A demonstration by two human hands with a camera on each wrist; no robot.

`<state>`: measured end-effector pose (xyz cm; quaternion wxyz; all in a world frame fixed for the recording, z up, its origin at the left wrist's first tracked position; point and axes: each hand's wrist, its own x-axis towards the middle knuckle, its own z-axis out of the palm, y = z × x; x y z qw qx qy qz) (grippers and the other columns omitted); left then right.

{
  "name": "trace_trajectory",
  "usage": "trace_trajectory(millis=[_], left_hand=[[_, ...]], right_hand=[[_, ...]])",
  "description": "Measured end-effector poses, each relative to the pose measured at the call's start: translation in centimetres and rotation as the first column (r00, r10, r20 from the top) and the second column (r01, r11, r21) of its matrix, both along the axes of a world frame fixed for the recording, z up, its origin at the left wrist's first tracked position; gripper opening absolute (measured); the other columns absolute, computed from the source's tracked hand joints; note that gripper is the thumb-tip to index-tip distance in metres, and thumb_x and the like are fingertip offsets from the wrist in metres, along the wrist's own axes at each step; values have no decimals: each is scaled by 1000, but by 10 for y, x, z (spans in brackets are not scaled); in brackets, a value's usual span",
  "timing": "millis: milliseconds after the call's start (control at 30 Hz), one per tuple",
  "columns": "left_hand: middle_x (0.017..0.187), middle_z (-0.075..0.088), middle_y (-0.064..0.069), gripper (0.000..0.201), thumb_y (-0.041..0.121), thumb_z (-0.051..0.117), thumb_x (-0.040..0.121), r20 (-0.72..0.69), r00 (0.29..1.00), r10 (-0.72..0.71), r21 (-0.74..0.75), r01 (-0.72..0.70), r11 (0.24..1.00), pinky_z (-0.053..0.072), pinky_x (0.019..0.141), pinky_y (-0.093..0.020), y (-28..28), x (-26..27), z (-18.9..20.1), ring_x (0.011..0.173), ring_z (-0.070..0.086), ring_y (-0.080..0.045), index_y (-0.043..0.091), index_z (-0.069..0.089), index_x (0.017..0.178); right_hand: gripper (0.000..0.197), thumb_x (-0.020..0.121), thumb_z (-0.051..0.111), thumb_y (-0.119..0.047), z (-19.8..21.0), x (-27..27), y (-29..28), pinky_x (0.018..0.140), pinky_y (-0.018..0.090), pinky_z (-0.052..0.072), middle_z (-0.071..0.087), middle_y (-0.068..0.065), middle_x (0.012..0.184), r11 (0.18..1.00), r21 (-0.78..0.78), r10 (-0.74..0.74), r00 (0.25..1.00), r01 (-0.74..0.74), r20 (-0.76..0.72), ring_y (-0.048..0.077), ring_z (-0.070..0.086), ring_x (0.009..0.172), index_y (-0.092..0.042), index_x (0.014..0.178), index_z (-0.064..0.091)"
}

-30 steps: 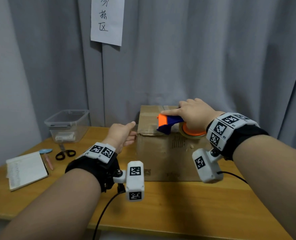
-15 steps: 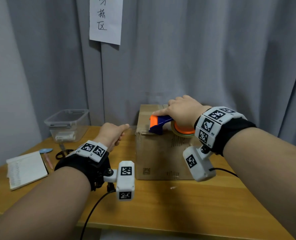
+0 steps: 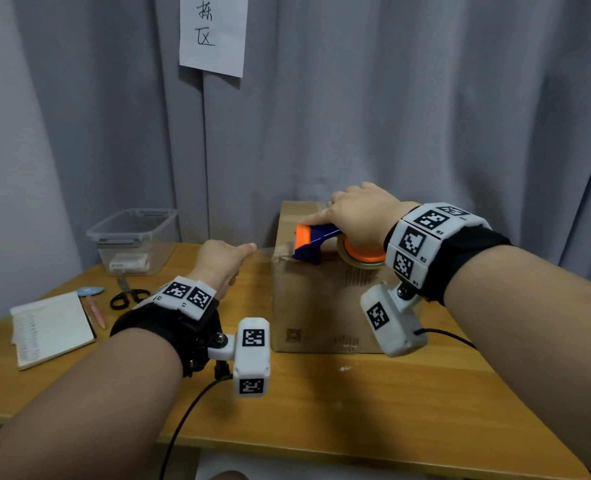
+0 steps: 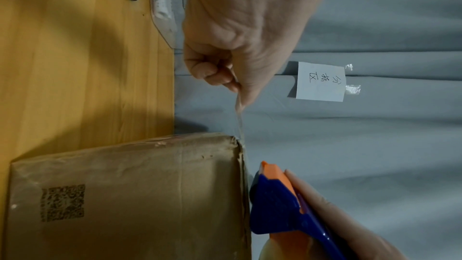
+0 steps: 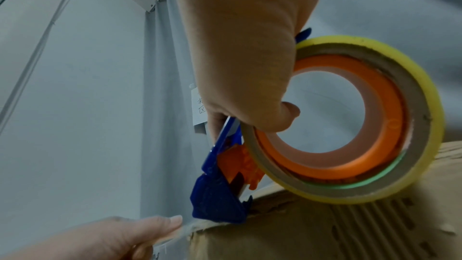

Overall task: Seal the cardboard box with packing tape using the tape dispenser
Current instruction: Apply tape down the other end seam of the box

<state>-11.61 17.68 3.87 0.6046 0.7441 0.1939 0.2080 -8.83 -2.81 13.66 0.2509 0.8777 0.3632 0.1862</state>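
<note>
A brown cardboard box (image 3: 314, 306) (image 4: 130, 201) (image 5: 337, 230) stands on the wooden table against the curtain. My right hand (image 3: 359, 216) (image 5: 245, 62) grips a blue and orange tape dispenser (image 3: 313, 242) (image 4: 277, 203) (image 5: 220, 193) with a clear tape roll (image 5: 350, 124), resting on the box's top near its left edge. My left hand (image 3: 223, 263) (image 4: 232, 46) (image 5: 120, 238), left of the box, pinches the free end of the tape strip (image 4: 239, 118), which stretches from the box's top left corner.
A clear plastic bin (image 3: 133, 240) stands at the back left. Black scissors (image 3: 127, 296), a pen (image 3: 94, 311) and a notebook (image 3: 51, 329) lie on the table's left side. A paper sign (image 3: 212, 32) hangs on the grey curtain. Bare wooden table (image 3: 356, 403) lies in front of the box.
The right hand has slid the dispenser left along the box top. My left hand has drawn away from the box's corner to the left, pulling tape out.
</note>
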Motion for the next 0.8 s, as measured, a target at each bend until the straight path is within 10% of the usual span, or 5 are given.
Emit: trace_trajectory(millis=[800], left_hand=[[55, 43, 1, 44, 53, 52, 88, -300, 933, -201, -213, 140, 967, 40, 45, -21, -24, 1, -37, 49, 43, -11, 14, 45, 69]], right_hand=[[56, 94, 45, -30, -7, -6, 3, 86, 36, 31, 52, 7, 117, 999, 33, -18, 999, 19, -37, 29, 49, 107, -46, 143, 25]])
